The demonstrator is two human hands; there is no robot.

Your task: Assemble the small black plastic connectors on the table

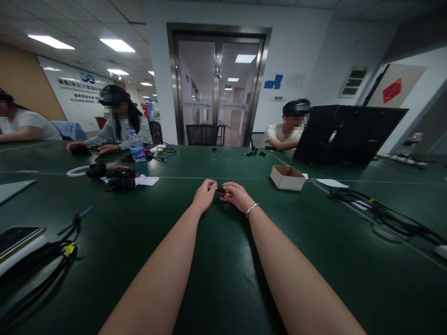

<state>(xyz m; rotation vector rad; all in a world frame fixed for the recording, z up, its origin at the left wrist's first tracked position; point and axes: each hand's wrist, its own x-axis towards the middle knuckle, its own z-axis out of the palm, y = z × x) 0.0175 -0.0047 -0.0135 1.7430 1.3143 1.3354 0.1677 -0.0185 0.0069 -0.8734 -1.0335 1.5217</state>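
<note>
Both arms reach out over the dark green table (223, 260). Between my fingertips is a small black object (220, 189), too small to identify. My left hand (205, 195) is closed in a pinch at its left side. On its right side my right hand (238, 196), with a silver bracelet on the wrist, pinches it with bent fingers. The open cardboard box (287, 178) stands to the right, beyond my right hand.
Black cables (391, 216) lie at the right, more cables and a phone (19, 239) at the left. A black equipment pile (118, 177), a bottle (137, 148) and a large black panel (349, 135) stand farther off. Three people sit around the table.
</note>
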